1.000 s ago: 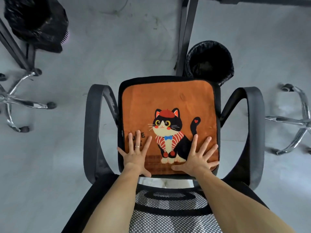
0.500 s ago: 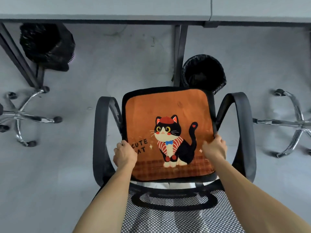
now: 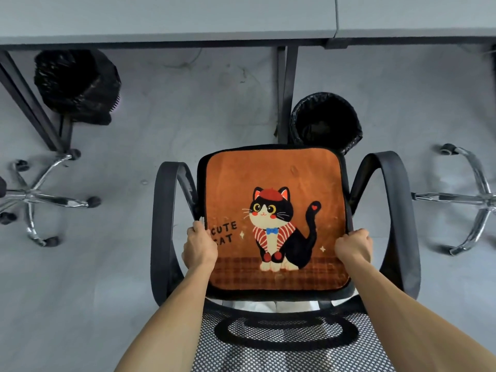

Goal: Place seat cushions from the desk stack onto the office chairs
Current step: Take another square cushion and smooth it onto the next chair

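Orange cat-print seat cushion (image 3: 273,210) lies flat on office chair (image 3: 163,224) seat, between the armrests; left hand (image 3: 200,247) fingers curl around its left edge; right hand (image 3: 354,244) grips its right edge; bin (image 3: 326,122) beyond chair, under desk (image 3: 166,20).

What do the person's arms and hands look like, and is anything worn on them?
The left forearm and the right forearm are bare: no sleeves, gloves or watch in view. The left hand seems to carry a thin pale ring on one finger; the right hand shows nothing worn.
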`<move>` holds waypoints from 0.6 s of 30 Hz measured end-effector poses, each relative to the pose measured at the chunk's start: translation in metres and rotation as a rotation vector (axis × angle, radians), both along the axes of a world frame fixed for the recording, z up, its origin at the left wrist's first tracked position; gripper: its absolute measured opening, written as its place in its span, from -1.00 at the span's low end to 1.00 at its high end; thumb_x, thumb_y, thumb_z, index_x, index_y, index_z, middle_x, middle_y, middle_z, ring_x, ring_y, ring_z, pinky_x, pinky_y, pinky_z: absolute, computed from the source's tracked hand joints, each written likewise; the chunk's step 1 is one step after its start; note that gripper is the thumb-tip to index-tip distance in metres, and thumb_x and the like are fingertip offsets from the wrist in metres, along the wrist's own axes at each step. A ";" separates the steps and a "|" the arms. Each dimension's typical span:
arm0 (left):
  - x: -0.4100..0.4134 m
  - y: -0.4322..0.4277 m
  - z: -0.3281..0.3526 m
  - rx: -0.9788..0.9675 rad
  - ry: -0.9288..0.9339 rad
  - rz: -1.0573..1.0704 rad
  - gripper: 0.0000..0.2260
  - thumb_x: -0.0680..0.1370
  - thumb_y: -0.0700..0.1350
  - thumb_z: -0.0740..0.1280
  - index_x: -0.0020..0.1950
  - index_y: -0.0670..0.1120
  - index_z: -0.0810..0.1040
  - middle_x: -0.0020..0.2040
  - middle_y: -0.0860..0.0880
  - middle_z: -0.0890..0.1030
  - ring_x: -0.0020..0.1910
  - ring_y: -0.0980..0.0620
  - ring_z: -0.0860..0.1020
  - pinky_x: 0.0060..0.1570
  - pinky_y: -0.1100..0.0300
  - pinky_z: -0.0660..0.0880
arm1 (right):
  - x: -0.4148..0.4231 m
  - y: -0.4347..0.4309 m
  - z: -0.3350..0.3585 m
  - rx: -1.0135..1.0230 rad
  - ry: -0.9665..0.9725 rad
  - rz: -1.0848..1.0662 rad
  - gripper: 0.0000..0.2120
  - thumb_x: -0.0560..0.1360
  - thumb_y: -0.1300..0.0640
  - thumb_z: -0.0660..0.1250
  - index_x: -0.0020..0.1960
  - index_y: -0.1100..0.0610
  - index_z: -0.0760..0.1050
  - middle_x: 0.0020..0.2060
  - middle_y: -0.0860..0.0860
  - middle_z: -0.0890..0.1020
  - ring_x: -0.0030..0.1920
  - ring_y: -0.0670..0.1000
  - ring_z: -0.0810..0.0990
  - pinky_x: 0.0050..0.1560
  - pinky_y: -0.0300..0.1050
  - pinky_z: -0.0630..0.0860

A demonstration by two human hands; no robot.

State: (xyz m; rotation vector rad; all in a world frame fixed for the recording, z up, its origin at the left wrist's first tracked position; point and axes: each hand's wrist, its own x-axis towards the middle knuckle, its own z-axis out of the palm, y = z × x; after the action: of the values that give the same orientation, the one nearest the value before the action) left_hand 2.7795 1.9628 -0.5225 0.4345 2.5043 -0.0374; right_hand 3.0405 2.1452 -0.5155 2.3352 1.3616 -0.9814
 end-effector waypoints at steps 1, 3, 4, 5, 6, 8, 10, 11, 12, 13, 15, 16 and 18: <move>0.000 -0.001 -0.001 -0.002 0.000 0.000 -0.80 0.69 -0.09 0.16 0.25 -0.16 0.39 0.17 -0.17 0.55 0.02 -0.26 0.60 -0.20 -0.03 0.41 | -0.001 0.001 0.000 0.005 -0.001 -0.005 -0.71 0.61 0.22 0.18 0.30 0.29 0.32 0.31 0.26 0.38 0.21 0.33 0.48 0.04 0.09 0.40; 0.001 -0.001 -0.003 -0.005 -0.001 0.009 -0.79 0.69 -0.09 0.16 0.27 -0.15 0.38 0.18 -0.17 0.55 0.03 -0.26 0.60 -0.18 -0.03 0.42 | -0.001 0.002 0.000 0.008 -0.009 -0.008 -0.70 0.61 0.22 0.18 0.30 0.29 0.32 0.32 0.27 0.38 0.23 0.34 0.47 0.06 0.09 0.40; 0.001 0.000 -0.003 -0.007 -0.004 0.012 -0.79 0.69 -0.09 0.16 0.27 -0.16 0.38 0.19 -0.17 0.55 0.04 -0.26 0.60 -0.18 -0.02 0.41 | -0.001 0.002 -0.001 0.006 -0.012 -0.008 -0.70 0.61 0.22 0.18 0.31 0.29 0.32 0.31 0.27 0.38 0.23 0.34 0.47 0.05 0.08 0.40; 0.001 0.000 -0.003 -0.009 -0.007 0.011 -0.79 0.69 -0.09 0.16 0.27 -0.16 0.38 0.20 -0.18 0.55 0.05 -0.26 0.60 -0.18 -0.02 0.39 | -0.001 0.002 -0.001 0.007 -0.013 -0.007 -0.70 0.61 0.21 0.18 0.31 0.29 0.32 0.31 0.26 0.39 0.23 0.34 0.48 0.04 0.08 0.40; 0.001 0.001 -0.003 -0.011 -0.009 0.009 -0.79 0.69 -0.10 0.16 0.28 -0.16 0.38 0.20 -0.18 0.55 0.05 -0.27 0.59 -0.18 -0.01 0.39 | -0.001 0.003 0.000 0.010 -0.013 -0.006 -0.70 0.60 0.21 0.18 0.31 0.28 0.32 0.31 0.26 0.39 0.22 0.34 0.48 0.05 0.09 0.41; 0.001 0.001 -0.003 -0.019 -0.006 0.009 -0.80 0.69 -0.10 0.16 0.27 -0.17 0.38 0.19 -0.18 0.54 0.04 -0.26 0.59 -0.20 -0.01 0.38 | -0.001 0.002 -0.002 0.010 -0.014 0.001 -0.70 0.60 0.21 0.18 0.30 0.28 0.33 0.31 0.26 0.39 0.22 0.34 0.48 0.04 0.08 0.40; 0.001 0.000 -0.003 -0.020 0.000 0.008 -0.79 0.69 -0.09 0.16 0.26 -0.17 0.38 0.19 -0.18 0.54 0.04 -0.26 0.59 -0.20 -0.01 0.38 | 0.000 0.001 -0.002 0.006 -0.009 0.002 -0.69 0.60 0.21 0.19 0.31 0.28 0.33 0.31 0.26 0.39 0.22 0.34 0.48 0.01 0.05 0.37; 0.001 0.000 -0.003 -0.016 0.004 0.006 -0.79 0.69 -0.09 0.16 0.26 -0.17 0.39 0.19 -0.17 0.54 0.03 -0.26 0.60 -0.21 -0.01 0.38 | 0.000 0.001 -0.001 0.004 -0.008 0.006 -0.69 0.60 0.20 0.19 0.31 0.28 0.33 0.31 0.26 0.39 0.22 0.33 0.48 0.00 0.05 0.36; 0.001 -0.001 -0.003 -0.011 0.008 0.002 -0.79 0.69 -0.09 0.16 0.26 -0.17 0.39 0.18 -0.18 0.54 0.03 -0.26 0.60 -0.22 0.00 0.38 | 0.000 0.001 -0.001 0.001 -0.008 0.014 -0.69 0.59 0.20 0.19 0.31 0.28 0.33 0.31 0.25 0.39 0.22 0.33 0.49 0.00 0.05 0.37; 0.001 -0.001 -0.003 -0.006 0.011 -0.003 -0.79 0.69 -0.09 0.16 0.26 -0.17 0.39 0.17 -0.18 0.55 0.02 -0.26 0.60 -0.23 0.00 0.38 | 0.001 0.001 -0.001 -0.001 -0.007 0.020 -0.68 0.59 0.19 0.19 0.31 0.27 0.33 0.31 0.25 0.39 0.22 0.33 0.49 0.00 0.06 0.38; 0.001 -0.001 -0.002 0.001 0.012 -0.009 -0.79 0.69 -0.09 0.16 0.26 -0.17 0.39 0.17 -0.17 0.55 0.00 -0.25 0.60 -0.23 0.00 0.38 | 0.002 0.001 -0.002 -0.003 0.000 0.026 -0.69 0.59 0.18 0.19 0.31 0.25 0.33 0.31 0.23 0.39 0.21 0.32 0.49 0.01 0.08 0.41; 0.001 0.000 -0.002 0.003 0.012 -0.010 -0.79 0.69 -0.08 0.16 0.26 -0.17 0.39 0.17 -0.17 0.55 0.00 -0.24 0.60 -0.23 0.01 0.38 | 0.003 0.001 -0.002 -0.001 0.002 0.026 -0.69 0.59 0.17 0.18 0.31 0.25 0.33 0.31 0.23 0.39 0.21 0.32 0.49 0.01 0.08 0.41; 0.001 0.000 -0.002 0.003 0.013 -0.007 -0.78 0.69 -0.08 0.16 0.26 -0.17 0.39 0.17 -0.17 0.55 0.01 -0.24 0.60 -0.22 0.01 0.38 | 0.002 0.001 -0.002 0.003 0.003 0.022 -0.69 0.60 0.17 0.18 0.31 0.24 0.33 0.31 0.22 0.39 0.22 0.31 0.49 0.02 0.08 0.40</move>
State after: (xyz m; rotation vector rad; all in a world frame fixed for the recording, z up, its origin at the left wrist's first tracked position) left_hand 2.7805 1.9625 -0.5241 0.4460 2.5163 -0.0394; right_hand 3.0427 2.1458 -0.5173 2.3170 1.3876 -0.9773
